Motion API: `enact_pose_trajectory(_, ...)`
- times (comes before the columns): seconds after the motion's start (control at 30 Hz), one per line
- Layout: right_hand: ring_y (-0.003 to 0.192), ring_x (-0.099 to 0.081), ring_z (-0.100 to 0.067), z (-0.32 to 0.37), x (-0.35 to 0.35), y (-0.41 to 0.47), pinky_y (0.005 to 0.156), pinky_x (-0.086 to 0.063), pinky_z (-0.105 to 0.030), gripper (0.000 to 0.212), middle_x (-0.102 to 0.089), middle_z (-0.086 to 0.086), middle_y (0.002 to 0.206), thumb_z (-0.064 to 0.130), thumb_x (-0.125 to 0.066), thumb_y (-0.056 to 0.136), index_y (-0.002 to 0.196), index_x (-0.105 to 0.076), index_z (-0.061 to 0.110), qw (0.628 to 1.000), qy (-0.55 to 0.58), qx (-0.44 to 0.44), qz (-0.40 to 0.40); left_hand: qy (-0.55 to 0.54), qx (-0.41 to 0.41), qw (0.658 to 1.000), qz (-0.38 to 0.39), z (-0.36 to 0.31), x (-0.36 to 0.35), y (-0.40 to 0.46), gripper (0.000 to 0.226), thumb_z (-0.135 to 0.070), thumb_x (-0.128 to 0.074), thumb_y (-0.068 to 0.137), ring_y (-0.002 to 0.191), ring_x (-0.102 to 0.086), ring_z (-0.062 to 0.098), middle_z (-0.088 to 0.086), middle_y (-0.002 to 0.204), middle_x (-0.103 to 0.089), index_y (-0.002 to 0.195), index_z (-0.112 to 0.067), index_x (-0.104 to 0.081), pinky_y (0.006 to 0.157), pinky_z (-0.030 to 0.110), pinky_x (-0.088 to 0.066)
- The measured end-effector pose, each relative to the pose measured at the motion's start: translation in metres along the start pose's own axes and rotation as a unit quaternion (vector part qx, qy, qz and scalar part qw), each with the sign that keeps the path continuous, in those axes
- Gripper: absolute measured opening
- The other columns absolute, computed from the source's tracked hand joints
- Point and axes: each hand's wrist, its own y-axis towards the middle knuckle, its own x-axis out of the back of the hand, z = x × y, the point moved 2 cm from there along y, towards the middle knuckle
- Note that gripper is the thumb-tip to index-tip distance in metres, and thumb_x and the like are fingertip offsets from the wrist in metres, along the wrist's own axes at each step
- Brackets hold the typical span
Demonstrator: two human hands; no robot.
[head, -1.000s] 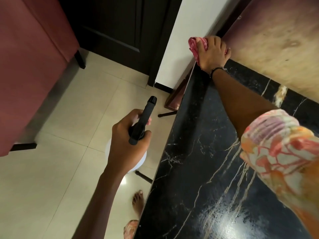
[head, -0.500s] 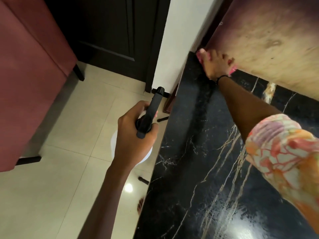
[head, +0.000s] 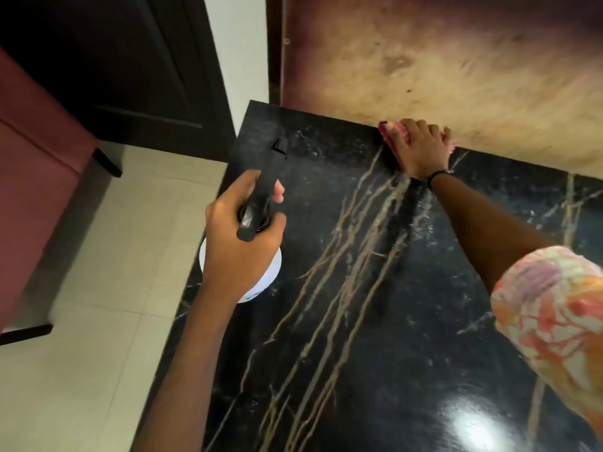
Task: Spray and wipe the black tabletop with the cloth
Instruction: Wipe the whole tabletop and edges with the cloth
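Pink cloth (head: 393,136) lies pressed under the right hand (head: 421,148).

1. We count two hands: the left hand (head: 241,243) at 9 o'clock of centre, the right hand (head: 421,148) at 1 o'clock.
2. One spray bottle (head: 261,203), black-topped with a white body.
3. One pink cloth (head: 391,133) at 1 o'clock.
4. One black tabletop (head: 375,321).
5. One wristband (head: 437,176).
6. One patterned sleeve (head: 551,308) at 4 o'clock.
7. One maroon seat (head: 36,177) at 9 o'clock.
8. One dark door (head: 114,60) at 11 o'clock.
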Motion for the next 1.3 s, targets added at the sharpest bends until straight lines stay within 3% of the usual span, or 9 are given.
enact_pose_trajectory(0.1,0.126,-0.041,-0.036,-0.059,0.008,-0.007,0.111,-0.017,-0.055,0.065,-0.051,-0.011,0.135,0.064,-0.019,0.091,0.129,-0.050,0.021,0.999,-0.008,-0.049,-0.009,-0.004,0.000,1.000,0.013,-0.011,-0.038,-0.008,0.018,0.005,-0.053,0.074,0.084,-0.061,0.005,-0.005,0.084,-0.062,0.089,-0.005,-0.058,0.079,0.010,-0.044)
enact_pose_trajectory(0.2,0.129,-0.038,-0.038,-0.055,0.005,0.007,0.110,-0.015,-0.058,0.068,-0.048,-0.012,0.138,0.067,-0.018,0.091,0.128,-0.050,0.019,0.998,-0.013,-0.055,0.036,0.002,0.007,1.000,0.020,-0.021,-0.079,-0.015,0.019,0.005,-0.054,0.074,0.083,-0.060,0.004,-0.003,0.084,-0.062,0.089,-0.006,-0.058,0.078,0.008,-0.043)
enact_pose_trajectory(0.33,0.127,-0.041,-0.031,-0.011,-0.003,0.015,0.109,-0.020,-0.055,0.066,-0.051,-0.005,0.137,0.066,-0.017,0.090,0.128,-0.049,0.023,0.996,-0.003,0.070,0.050,0.008,0.013,0.999,0.036,-0.038,-0.138,-0.021,0.018,0.005,-0.054,0.075,0.081,-0.059,0.008,0.002,0.083,-0.062,0.088,-0.007,-0.059,0.077,0.011,-0.045)
enact_pose_trajectory(0.43,0.127,-0.043,-0.028,-0.026,0.001,0.010,0.107,-0.022,-0.049,0.060,-0.051,-0.003,0.138,0.062,-0.024,0.094,0.133,-0.047,0.023,0.994,-0.010,0.102,0.023,0.007,0.012,0.999,0.046,-0.054,-0.181,-0.023,0.018,0.002,-0.053,0.073,0.081,-0.058,0.008,0.001,0.083,-0.062,0.087,-0.007,-0.059,0.076,0.011,-0.044)
enact_pose_trajectory(0.7,0.122,-0.046,-0.032,-0.221,0.025,-0.015,0.106,-0.024,-0.053,0.069,-0.054,-0.005,0.132,0.071,-0.018,0.089,0.126,-0.052,0.024,0.998,-0.032,0.027,-0.037,0.005,0.025,0.997,0.078,-0.087,-0.287,-0.037,0.024,0.008,-0.054,0.076,0.073,-0.057,0.012,0.002,0.089,-0.063,0.089,-0.011,-0.059,0.068,0.029,-0.045)
enact_pose_trajectory(0.87,0.129,-0.039,-0.032,-0.349,0.047,-0.043,0.111,-0.005,-0.065,0.072,-0.053,-0.004,0.133,0.072,-0.016,0.088,0.127,-0.052,0.024,0.995,-0.012,-0.071,-0.064,0.009,0.022,0.993,0.112,-0.105,-0.338,-0.055,0.025,0.007,-0.054,0.078,0.064,-0.054,0.006,-0.005,0.087,-0.061,0.088,-0.016,-0.057,0.070,0.027,-0.044)
enact_pose_trajectory(0.97,0.133,-0.034,-0.032,-0.368,0.047,-0.045,0.106,0.000,-0.074,0.065,-0.050,-0.005,0.135,0.069,-0.022,0.090,0.124,-0.052,0.024,0.990,0.007,-0.126,-0.054,0.012,0.024,0.992,0.121,-0.114,-0.364,-0.066,0.028,0.010,-0.054,0.078,0.064,-0.054,0.006,-0.008,0.085,-0.061,0.088,-0.016,-0.058,0.069,0.026,-0.044)
enact_pose_trajectory(1.17,0.133,-0.036,-0.028,-0.351,0.043,-0.047,0.108,-0.002,-0.071,0.070,-0.050,0.003,0.137,0.074,-0.021,0.088,0.133,-0.046,0.028,0.999,0.005,-0.017,-0.040,0.029,0.029,0.989,0.143,-0.126,-0.412,-0.081,0.031,0.010,-0.054,0.078,0.062,-0.054,0.006,-0.007,0.079,-0.061,0.086,-0.019,-0.059,0.068,0.022,-0.043)
enact_pose_trajectory(1.3,0.138,-0.031,-0.028,-0.398,0.050,-0.054,0.106,0.002,-0.073,0.072,-0.045,0.001,0.142,0.075,-0.018,0.088,0.135,-0.043,0.028,0.997,0.004,-0.067,-0.042,0.039,0.027,0.985,0.165,-0.132,-0.426,-0.093,0.030,0.009,-0.054,0.078,0.063,-0.054,0.007,-0.008,0.077,-0.060,0.086,-0.020,-0.059,0.067,0.023,-0.043)
